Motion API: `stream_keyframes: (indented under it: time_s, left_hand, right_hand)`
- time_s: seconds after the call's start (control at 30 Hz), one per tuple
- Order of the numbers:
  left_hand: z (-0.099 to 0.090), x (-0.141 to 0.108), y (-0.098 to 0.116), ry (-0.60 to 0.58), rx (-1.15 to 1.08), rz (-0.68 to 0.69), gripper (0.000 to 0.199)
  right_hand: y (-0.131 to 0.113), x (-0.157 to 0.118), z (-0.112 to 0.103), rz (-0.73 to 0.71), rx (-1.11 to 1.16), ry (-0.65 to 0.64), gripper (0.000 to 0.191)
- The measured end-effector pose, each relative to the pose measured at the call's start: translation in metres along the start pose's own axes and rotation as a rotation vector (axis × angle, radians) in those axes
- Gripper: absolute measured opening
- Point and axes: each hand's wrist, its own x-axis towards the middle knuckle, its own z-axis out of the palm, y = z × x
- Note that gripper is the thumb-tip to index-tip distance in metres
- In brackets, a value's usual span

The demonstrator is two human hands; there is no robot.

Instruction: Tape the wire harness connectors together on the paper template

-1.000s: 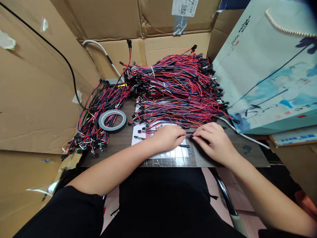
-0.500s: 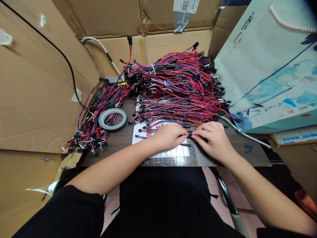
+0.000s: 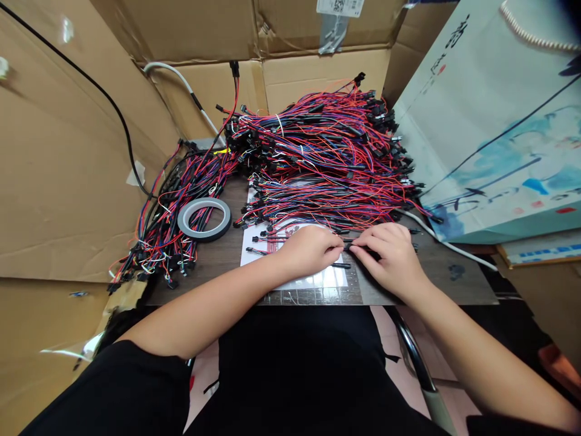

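Close together above the table's front part, my left hand (image 3: 313,249) and my right hand (image 3: 385,251) pinch a thin dark cable piece (image 3: 347,243) between their fingertips. Its ends are hidden by the fingers. Under my left hand lies a white printed sheet (image 3: 324,279) with a short black sleeve (image 3: 341,265) on it. Two thin cables with black connectors (image 3: 256,239) stick out to the left of my left hand. Just behind both hands spreads a row of red, blue and black cables (image 3: 327,200).
A larger cable bundle (image 3: 313,133) is piled at the back. More cables (image 3: 172,212) lie at the left, with a grey tape roll (image 3: 181,221) on them. Cardboard (image 3: 318,75) walls the back; a paper bag (image 3: 490,139) and white cord (image 3: 447,245) are at the right.
Both hands stay nearly in place, with the dark piece between the fingertips slightly shifted. The camera view has moved a little.
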Motion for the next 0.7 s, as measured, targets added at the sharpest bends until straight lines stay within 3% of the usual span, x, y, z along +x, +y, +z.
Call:
stream_keyframes:
  time_s: [0.4, 0.7]
  left_hand:
    - [-0.002, 0.000, 0.014, 0.009, 0.046, -0.175, 0.021]
    - [0.000, 0.003, 0.013, 0.026, -0.014, -0.186, 0.021]
  right_hand:
    - [-0.004, 0.002, 0.001, 0.035, -0.010, -0.031, 0.010]
    - [-0.004, 0.000, 0.002, 0.039, -0.024, -0.017, 0.010]
